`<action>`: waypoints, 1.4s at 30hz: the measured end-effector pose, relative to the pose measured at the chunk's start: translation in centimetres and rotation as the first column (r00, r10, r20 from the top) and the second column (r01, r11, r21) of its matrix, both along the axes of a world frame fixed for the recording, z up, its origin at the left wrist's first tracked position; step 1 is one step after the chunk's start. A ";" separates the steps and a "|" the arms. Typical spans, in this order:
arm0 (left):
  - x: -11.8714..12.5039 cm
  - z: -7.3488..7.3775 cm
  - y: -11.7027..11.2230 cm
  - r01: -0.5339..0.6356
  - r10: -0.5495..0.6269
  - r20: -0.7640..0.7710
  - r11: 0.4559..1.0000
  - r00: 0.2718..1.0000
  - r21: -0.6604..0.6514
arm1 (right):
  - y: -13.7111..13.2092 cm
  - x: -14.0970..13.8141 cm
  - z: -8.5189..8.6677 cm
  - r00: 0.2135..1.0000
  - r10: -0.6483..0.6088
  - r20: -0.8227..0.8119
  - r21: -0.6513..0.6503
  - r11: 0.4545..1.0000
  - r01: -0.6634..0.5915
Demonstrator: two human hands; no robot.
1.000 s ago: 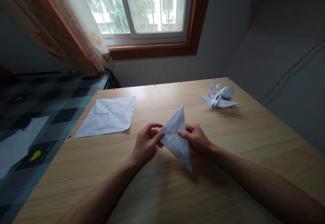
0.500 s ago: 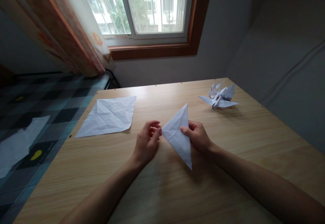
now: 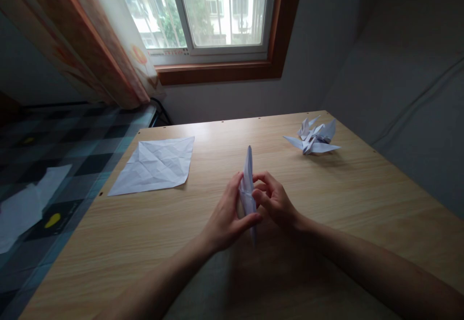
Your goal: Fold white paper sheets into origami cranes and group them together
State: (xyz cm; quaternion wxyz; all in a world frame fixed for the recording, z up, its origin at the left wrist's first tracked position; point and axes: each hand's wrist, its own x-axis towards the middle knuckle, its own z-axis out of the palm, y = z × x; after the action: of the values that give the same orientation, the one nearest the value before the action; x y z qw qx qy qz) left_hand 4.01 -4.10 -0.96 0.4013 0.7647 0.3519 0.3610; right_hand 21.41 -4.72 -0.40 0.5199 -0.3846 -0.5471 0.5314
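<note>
now, from the head view: holds a folded paper [image 3: 248, 184] upright and edge-on, just above the desk [image 3: 326, 204], near its middle. clamps it between both hands. presses the left hand [image 3: 226, 218] against the paper's left face, with the thumb stretched across under the right hand and the fingers [image 3: 234, 187] closed up against the sheet. pinches the paper's right face with the right hand [image 3: 277, 201], its fingers [image 3: 263, 180] curled and closed on the fold about halfway up. lets the paper's upper tip poke out above both hands, pointing away toward the window [image 3: 213, 10], and a lower tip peek out beneath the left thumb. cannot tell whether that lower tip touches the desk.

elsewhere in the same view: shows a creased sheet [image 3: 154, 165] lying flat and unfolded on the far left part of the desk, well apart from the hands. shows a small cluster of paper cranes [image 3: 313, 138] near the far right corner of the desk, also well apart from the hands. shows a curtain [image 3: 97, 54] hanging left of the window, gathered down toward the sill. shows a checked cloth [image 3: 72, 151] left of the desk, with a loose white sheet [image 3: 25, 204] resting on it at the left border of the view.
</note>
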 end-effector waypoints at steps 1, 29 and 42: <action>0.0 -0.1 0.1 0.005 -0.004 0.026 1.000 1.000 -0.017 | 0.0 0.0 0.0 1.000 0.014 -0.005 -0.003 1.000 -0.014; 0.4 0.4 0.1 0.044 -0.030 0.123 0.993 0.992 -0.113 | 0.3 0.1 -0.3 0.987 -0.009 0.159 0.075 0.997 -0.003; 0.6 0.0 -0.9 0.121 0.006 -0.341 0.929 0.940 0.349 | 0.3 -0.2 -0.4 0.837 -0.416 0.356 0.071 0.905 0.419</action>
State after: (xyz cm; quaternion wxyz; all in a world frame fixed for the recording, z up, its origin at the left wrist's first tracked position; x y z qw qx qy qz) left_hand 4.64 -5.00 -0.98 0.1969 0.8862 0.3192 0.2722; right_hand 21.22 -4.42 -0.84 0.5111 -0.5884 -0.5340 0.3278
